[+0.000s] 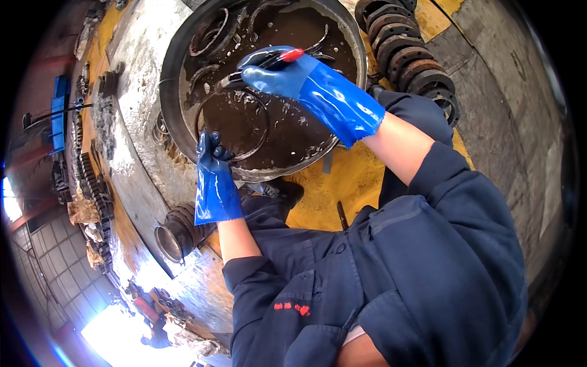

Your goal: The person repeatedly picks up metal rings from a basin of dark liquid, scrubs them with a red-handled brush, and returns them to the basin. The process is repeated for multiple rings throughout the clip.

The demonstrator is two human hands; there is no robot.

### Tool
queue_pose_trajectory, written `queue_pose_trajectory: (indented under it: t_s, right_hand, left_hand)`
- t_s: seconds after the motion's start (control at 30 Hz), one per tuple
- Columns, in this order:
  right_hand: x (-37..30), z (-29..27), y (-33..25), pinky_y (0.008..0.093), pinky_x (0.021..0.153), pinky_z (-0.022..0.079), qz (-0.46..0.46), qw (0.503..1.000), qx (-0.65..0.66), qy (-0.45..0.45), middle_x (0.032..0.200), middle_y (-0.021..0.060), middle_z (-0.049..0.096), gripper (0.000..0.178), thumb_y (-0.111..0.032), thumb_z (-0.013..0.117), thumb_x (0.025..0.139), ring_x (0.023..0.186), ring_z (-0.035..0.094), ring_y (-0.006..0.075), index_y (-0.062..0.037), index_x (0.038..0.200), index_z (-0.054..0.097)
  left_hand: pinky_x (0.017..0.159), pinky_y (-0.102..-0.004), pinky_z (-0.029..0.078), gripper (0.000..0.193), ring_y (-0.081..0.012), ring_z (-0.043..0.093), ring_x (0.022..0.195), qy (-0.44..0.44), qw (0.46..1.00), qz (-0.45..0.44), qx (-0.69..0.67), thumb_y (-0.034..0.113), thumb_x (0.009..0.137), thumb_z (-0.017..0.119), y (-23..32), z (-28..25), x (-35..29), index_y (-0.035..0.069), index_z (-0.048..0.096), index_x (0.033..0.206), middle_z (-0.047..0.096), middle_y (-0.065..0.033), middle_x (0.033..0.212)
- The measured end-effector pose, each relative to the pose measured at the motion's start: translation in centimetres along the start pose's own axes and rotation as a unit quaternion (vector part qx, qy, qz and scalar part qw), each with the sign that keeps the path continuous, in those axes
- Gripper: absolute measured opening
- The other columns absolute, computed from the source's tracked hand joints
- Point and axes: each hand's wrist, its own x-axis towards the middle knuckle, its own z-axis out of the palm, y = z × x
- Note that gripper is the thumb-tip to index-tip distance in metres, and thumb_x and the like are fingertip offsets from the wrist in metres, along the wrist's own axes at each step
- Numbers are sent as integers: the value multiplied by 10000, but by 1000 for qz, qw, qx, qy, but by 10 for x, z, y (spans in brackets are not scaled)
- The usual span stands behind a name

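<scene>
A thin dark metal ring (pixel 267 127) is gripped at its lower left edge by my left hand (pixel 215 160), which wears a wet blue rubber glove. The ring is held over a wide round metal basin (pixel 171 122) of murky brown liquid. In the same kind of glove, my right hand (pixel 275 74) is closed round a brush (pixel 231 81) with a dark, red-tipped handle. Its head meets the ring's upper edge, or lies just over it; I cannot tell which. Several other rings (pixel 210 37) lie partly sunk in the liquid.
A long row of rusty flanged discs (pixel 409 52) runs beyond the basin at the right. Near my left forearm lies a stack of metal rings (pixel 177 235). Chain-like metal parts (pixel 92 177) line the far left. A dark rod (pixel 342 215) lies on the yellow surface below the basin.
</scene>
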Motion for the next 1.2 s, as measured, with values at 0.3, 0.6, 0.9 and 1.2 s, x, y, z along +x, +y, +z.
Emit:
queue_pose_trajectory:
  t_s: [0.3, 0.6, 0.9, 1.2]
  right_hand:
    - [-8, -16, 23, 335, 817, 542, 220, 974, 40, 36, 902, 45, 741, 293, -380, 681, 1017, 833, 663, 159, -129, 1104, 803]
    - [-62, 20, 28, 335, 841, 536, 224, 934, 236, 144, 936, 53, 746, 304, -384, 697, 1008, 874, 663, 155, -122, 1120, 803]
    - [-85, 50, 9, 378, 904, 537, 282, 959, 37, 6, 1012, 138, 770, 495, -519, 721, 969, 948, 709, 253, -51, 1119, 788]
    - [-55, 17, 36, 430, 820, 607, 258, 945, -193, 51, 874, 185, 777, 395, -423, 699, 911, 858, 779, 334, -39, 948, 779]
  left_hand:
    - [515, -289, 377, 240, -51, 457, 513, -81, 987, -53, -125, 384, 1114, 670, 15, 13, -19, 216, 735, 956, 682, 96, 778]
    - [481, -276, 341, 271, -37, 477, 472, 3, 991, -53, -127, 444, 1034, 765, 20, 43, -37, 250, 698, 857, 723, 120, 723]
    - [484, -255, 329, 286, -80, 449, 525, 16, 999, -17, -45, 449, 986, 823, -5, 40, 0, 202, 692, 928, 632, 74, 710]
    - [583, -335, 514, 368, -231, 696, 747, 32, 994, -42, -99, 501, 997, 799, -34, 44, 27, 168, 696, 1115, 804, -100, 1094]
